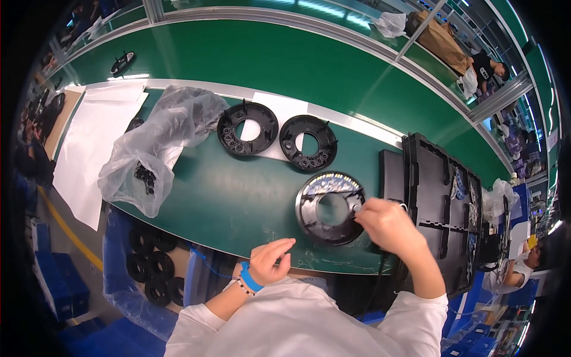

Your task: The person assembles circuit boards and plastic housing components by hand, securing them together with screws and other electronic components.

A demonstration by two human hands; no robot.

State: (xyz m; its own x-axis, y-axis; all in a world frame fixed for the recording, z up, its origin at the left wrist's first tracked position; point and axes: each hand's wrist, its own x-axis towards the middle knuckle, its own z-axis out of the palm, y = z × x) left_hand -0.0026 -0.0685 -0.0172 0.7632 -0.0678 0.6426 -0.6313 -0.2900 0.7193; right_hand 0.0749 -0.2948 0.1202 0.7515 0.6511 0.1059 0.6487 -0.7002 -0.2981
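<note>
The lit ring (pixel 308 214) lies on the green counter (pixel 232 190), near its front edge, with a strip of small lights (pixel 328 178) along its far side. The right hand (pixel 380 221) is at the ring's right side, its grip narrow, fingertips drawn together against the ring; whether they pinch a small part there, I cannot tell. The left hand (pixel 272 260) is by the counter's front edge, apart from the ring; its grip is partly wide, thumb away from the fingers, with nothing seen in it. A blue band (pixel 250 277) and a beaded bracelet (pixel 244 288) circle that wrist.

Beyond the lit ring, two black rings (pixel 269 128) sit side by side, partly over a white sheet (pixel 282 106). To their left is a clear bag (pixel 184 116) with small black parts (pixel 144 178) in its near end, then white paper (pixel 98 137) hanging over the counter's edge. Black trays (pixel 431 190) stand to the right. Below the counter, at left, more rings (pixel 159 265) lie in a plastic-lined bin (pixel 113 253).
</note>
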